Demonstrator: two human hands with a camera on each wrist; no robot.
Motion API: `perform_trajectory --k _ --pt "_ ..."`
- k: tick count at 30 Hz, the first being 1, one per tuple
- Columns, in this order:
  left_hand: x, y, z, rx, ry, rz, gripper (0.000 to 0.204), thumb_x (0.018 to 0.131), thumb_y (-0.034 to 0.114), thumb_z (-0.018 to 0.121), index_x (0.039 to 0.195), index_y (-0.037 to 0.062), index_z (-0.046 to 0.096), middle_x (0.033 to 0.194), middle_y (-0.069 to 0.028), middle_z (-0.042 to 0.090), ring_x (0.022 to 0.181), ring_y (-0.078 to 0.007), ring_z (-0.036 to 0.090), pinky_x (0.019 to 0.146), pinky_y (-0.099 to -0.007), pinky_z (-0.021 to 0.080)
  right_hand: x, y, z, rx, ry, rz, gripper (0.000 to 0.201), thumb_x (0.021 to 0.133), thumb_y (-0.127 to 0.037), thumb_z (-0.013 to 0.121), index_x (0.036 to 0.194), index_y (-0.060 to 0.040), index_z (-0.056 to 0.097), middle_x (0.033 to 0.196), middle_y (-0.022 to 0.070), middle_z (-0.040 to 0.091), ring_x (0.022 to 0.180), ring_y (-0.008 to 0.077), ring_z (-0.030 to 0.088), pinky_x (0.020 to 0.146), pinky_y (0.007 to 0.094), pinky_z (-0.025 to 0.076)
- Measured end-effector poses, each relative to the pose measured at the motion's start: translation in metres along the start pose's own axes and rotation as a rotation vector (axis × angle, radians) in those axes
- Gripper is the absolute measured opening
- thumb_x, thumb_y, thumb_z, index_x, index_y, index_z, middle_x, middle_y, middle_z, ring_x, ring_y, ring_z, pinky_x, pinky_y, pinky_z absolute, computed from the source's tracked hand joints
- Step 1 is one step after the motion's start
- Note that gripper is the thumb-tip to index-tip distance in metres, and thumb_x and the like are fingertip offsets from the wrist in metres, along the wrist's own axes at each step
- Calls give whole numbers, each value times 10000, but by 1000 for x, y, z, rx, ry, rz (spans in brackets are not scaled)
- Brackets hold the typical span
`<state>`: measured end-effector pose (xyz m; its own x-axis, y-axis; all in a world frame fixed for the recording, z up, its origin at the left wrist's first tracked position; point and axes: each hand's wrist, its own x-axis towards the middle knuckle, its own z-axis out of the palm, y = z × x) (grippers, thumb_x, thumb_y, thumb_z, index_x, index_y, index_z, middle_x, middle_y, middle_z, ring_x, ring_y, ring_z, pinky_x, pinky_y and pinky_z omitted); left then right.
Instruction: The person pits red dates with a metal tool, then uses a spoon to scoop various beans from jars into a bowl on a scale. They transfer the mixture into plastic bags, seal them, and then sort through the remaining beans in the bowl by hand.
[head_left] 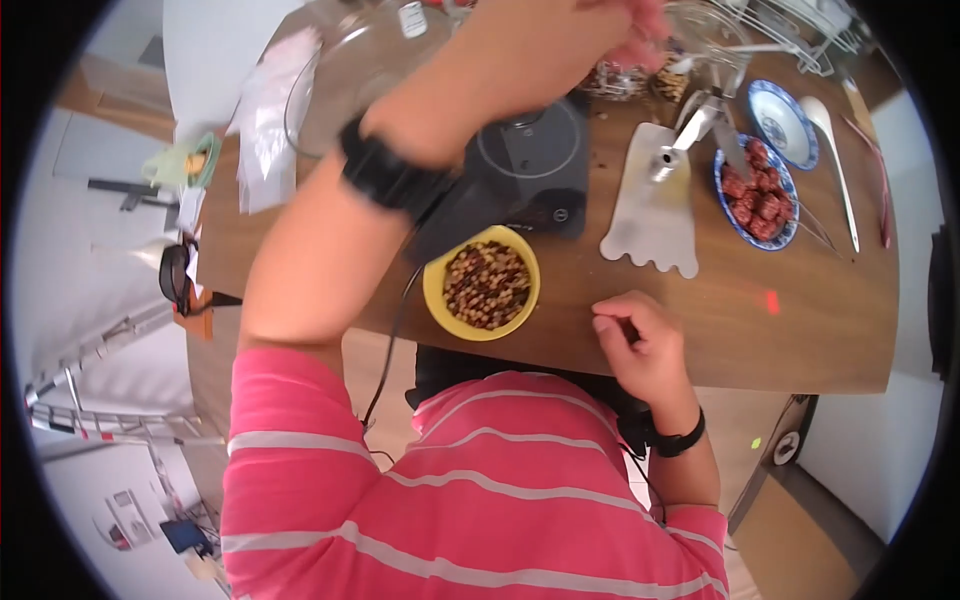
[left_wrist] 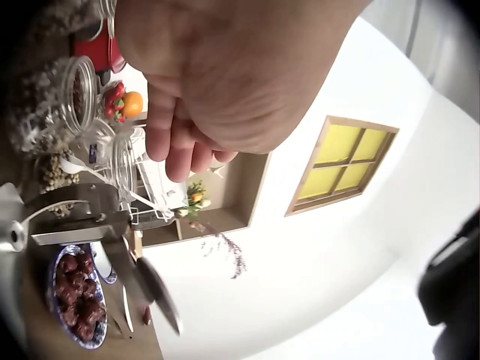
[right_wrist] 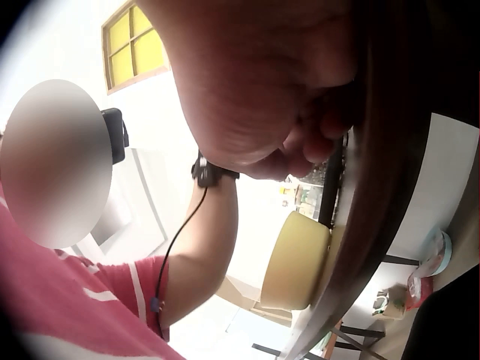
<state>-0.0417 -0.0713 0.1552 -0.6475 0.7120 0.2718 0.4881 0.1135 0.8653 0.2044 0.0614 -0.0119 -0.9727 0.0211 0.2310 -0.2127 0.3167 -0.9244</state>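
Note:
The left hand (head_left: 625, 35) reaches over glass jars at the table's far side; in the left wrist view that hand (left_wrist: 225, 82) has loosely bent fingers and no visible object in them. The right hand (head_left: 645, 345) is at the near table edge, fingers loosely curled, holding nothing visible. Left of it stands a yellow bowl (head_left: 432, 290) of mixed beans or nuts. The right wrist view has the right hand (right_wrist: 262, 97) above the yellow bowl's side (right_wrist: 296, 262). A jar (left_wrist: 79, 94) is left of the left hand's fingers.
A black cooktop (head_left: 530, 160) lies beyond the yellow bowl. Right of it are a scalloped metal scraper (head_left: 655, 220), a metal tool (head_left: 705, 120), a blue-patterned bowl of dark red balls (head_left: 760, 205), an empty bowl (head_left: 785, 125) and a white spoon (head_left: 835, 165). A clear lid or bowl (head_left: 350, 80) is far left.

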Motion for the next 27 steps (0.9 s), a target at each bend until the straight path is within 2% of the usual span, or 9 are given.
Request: perform_trajectory --k 4,5,6,7,11,13,20,25,27 --pt "-157 -24 -19 -135 287 -371 334 988 50 619 1314 24 550 1198 -97 691 953 -91 634 696 -246 532 0 1 2 62 42 170 114 937 41 687 1042 1 704 858 47 657 697 79 614 619 231 494" --pt "-196 -50 -13 -63 396 -321 452 930 60 708 1341 30 522 1291 -90 639 920 -79 612 706 -237 516 1 0 5 154 96 269 123 941 45 682 1054 1 704 861 45 658 715 81 623 642 230 505" --pt "-228 -57 -6 -45 430 -350 585 844 108 829 1347 57 534 1244 -64 644 915 -100 617 806 -273 518 9 -17 8 233 96 280 136 968 48 644 1080 -1 702 881 46 668 762 93 654 685 240 529" --pt "-252 -60 -3 105 364 -320 857 747 215 918 1456 46 468 1455 -160 543 1211 -226 593 1032 -388 478 19 -32 13 212 85 282 136 968 48 644 1080 -1 702 881 46 668 762 93 654 685 240 529" --pt "-281 -61 33 290 191 -271 1276 568 377 997 1579 15 308 1674 -233 261 1546 -406 278 1245 -508 260 71 -75 39 -210 -242 -20 222 947 61 601 1138 -10 690 972 129 702 833 242 724 761 327 581" --pt "-278 -63 41 329 217 -226 1260 563 378 993 1570 25 323 1626 -238 340 1497 -421 347 1237 -511 277 89 -78 58 -549 -451 -191 310 873 54 599 1162 -11 691 1041 181 703 937 351 710 834 408 578" --pt "-278 -78 41 284 297 -147 1154 612 297 961 1547 22 341 1496 -238 478 1383 -417 478 1181 -506 353 121 -82 86 -804 -807 -132 309 893 -3 608 1194 10 674 1088 210 693 1039 402 662 888 443 541" --pt "-280 -84 34 156 310 -135 1121 641 254 946 1549 14 333 1496 -239 478 1384 -418 477 1168 -482 374 132 -92 97 -373 -986 412 403 880 72 532 1264 20 642 1184 134 701 1064 226 692 923 348 533" --pt "-280 -83 33 196 302 -84 1131 637 242 945 1554 12 324 1504 -237 471 1387 -420 473 1166 -486 375 127 -75 102 -206 -954 443 410 874 58 511 1261 21 643 1175 131 706 1061 238 689 933 349 526"
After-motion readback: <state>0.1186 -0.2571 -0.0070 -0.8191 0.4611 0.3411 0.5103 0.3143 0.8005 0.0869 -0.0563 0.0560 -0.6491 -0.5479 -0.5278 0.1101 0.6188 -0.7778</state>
